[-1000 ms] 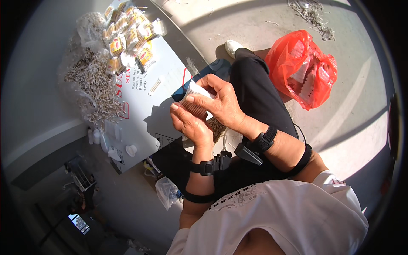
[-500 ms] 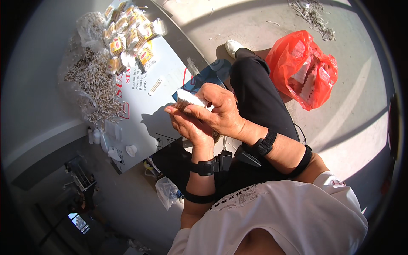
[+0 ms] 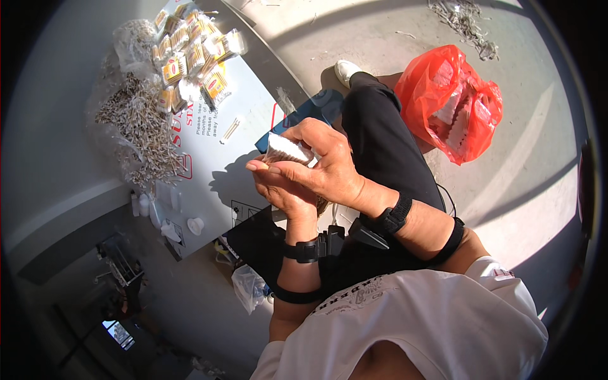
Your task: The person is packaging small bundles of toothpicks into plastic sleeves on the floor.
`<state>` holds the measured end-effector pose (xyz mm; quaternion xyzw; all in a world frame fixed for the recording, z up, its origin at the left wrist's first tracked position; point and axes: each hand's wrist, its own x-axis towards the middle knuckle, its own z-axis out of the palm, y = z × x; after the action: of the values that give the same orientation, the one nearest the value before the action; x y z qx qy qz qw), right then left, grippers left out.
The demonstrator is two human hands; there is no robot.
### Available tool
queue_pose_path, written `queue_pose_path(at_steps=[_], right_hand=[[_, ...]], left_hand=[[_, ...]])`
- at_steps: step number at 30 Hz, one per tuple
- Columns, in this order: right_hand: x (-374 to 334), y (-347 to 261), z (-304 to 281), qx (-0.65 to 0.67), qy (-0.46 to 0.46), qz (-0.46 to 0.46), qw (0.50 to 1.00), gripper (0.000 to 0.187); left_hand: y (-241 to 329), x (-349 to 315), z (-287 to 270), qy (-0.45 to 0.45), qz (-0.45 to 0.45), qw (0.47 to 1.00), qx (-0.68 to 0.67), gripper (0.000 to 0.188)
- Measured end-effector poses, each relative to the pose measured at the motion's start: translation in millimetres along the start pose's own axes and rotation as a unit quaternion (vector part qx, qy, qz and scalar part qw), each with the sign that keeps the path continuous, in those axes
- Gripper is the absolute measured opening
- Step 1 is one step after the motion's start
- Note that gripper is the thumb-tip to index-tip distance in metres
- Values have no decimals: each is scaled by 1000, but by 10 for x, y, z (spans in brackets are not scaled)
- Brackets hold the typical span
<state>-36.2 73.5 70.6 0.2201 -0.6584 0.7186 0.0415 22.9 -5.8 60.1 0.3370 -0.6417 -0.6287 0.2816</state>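
Observation:
Both my hands are closed around one bundle of cotton swabs [image 3: 286, 149], above the table's near right part. White tips face up, and the sides of the sticks show along the lower edge. My left hand [image 3: 284, 190] cups the bundle from below. From the right, my right hand [image 3: 328, 158] grips it, thumb along the near side and bent fingers over the far side. The palms hide the lower part of the bundle. A few loose swabs [image 3: 230, 130] lie on the table to the left of the hands.
A big heap of loose swabs [image 3: 136, 120] in clear plastic lies on the table's left side. Several packed swab bundles with yellow labels [image 3: 215, 82] are piled beside it. A red plastic bag [image 3: 421, 82] stands open on the floor at right. White containers [image 3: 195, 225] sit near the table's lower-left edge.
The bundle has tilted slightly within my hands, so its white top shows at a different angle. My right fingers have shifted a little upward and left. The surroundings look the same.

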Motion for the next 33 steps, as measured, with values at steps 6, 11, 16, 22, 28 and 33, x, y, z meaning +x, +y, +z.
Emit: queue_pose_path(at_steps=[6,11,16,22,28,33], right_hand=[[25,35,-61,24,-35,36,998,30],[10,-18,-20,16,-3,-3,1000,36],[-52,-83,-60,-14,-26,-24,999,40],[-3,-116,-22,-21,-1,-97,995,33],[-5,-45,-64,-45,-23,-105,993,29],[-75,9,-80,6,-39,207,977,32]], left_hand=[[30,-57,33,-16,-34,995,-91,51],[71,-40,68,-11,-62,993,-103,56],[95,63,-3,-29,-103,993,-50,65],[44,178,-61,-54,-122,986,-101,70],[-99,196,-97,-56,-14,998,-13,67],[71,233,24,31,-127,991,-25,54]])
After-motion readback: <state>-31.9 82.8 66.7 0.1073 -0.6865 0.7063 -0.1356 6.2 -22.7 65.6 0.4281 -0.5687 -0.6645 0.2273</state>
